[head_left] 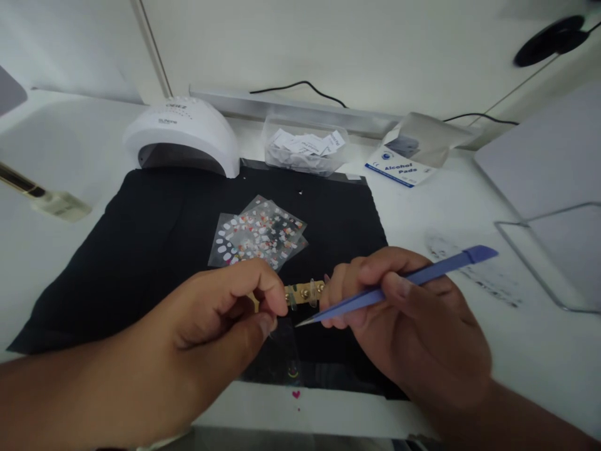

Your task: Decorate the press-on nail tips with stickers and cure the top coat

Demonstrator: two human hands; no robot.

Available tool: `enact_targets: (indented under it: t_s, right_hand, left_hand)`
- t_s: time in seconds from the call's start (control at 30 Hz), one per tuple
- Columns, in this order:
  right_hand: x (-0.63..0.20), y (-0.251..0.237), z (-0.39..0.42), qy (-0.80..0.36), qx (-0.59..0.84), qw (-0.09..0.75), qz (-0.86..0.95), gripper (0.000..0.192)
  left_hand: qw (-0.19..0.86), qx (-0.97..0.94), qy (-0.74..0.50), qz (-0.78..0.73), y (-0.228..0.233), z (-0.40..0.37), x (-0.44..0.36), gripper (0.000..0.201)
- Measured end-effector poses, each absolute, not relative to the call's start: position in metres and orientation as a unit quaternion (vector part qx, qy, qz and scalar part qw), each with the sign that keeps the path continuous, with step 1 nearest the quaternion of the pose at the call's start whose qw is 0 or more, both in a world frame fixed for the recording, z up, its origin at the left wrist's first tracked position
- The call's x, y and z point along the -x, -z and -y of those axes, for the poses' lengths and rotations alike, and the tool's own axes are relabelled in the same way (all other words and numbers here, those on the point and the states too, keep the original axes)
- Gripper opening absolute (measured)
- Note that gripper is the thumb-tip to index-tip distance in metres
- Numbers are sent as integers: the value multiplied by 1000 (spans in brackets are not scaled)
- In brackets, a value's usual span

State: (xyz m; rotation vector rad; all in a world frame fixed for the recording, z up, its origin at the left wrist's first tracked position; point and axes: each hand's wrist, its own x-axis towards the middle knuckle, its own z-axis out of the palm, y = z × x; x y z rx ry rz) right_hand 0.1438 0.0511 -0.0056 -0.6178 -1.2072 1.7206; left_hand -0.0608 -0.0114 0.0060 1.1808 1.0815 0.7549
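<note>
We find the left hand pinching what appears to be a clear sticker sheet over the black mat on the worktop, beside a brass strip, while the right hand grips blue tweezers, tip at the sheet.

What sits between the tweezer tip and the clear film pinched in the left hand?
Nothing visible. The tip of the blue tweezers in the right hand points straight at the clear film held by the left hand. The gold holder strip lies just behind that line.
</note>
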Motion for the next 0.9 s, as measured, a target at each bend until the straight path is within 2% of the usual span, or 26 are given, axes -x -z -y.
enact_targets:
  t_s: [0.2,0.37,0.5,0.9]
  right_hand:
    - [-146,-2,-45,-627,239,470,574,14]
    - [-148,-4,-41,-594,224,470,613,14]
    - [-146,-3,-39,-585,225,481,614,15]
    - [-153,-6,-39,-606,269,464,588,12]
  left_hand:
    - [600,-556,-336,-467,-6,14,64,13]
    - [525,-623,-343,-467,-7,11,65,21]
    - [481,-655,-354,-463,-9,10,65,25]
    - [453,-676,-347,-466,-6,13,68,23]
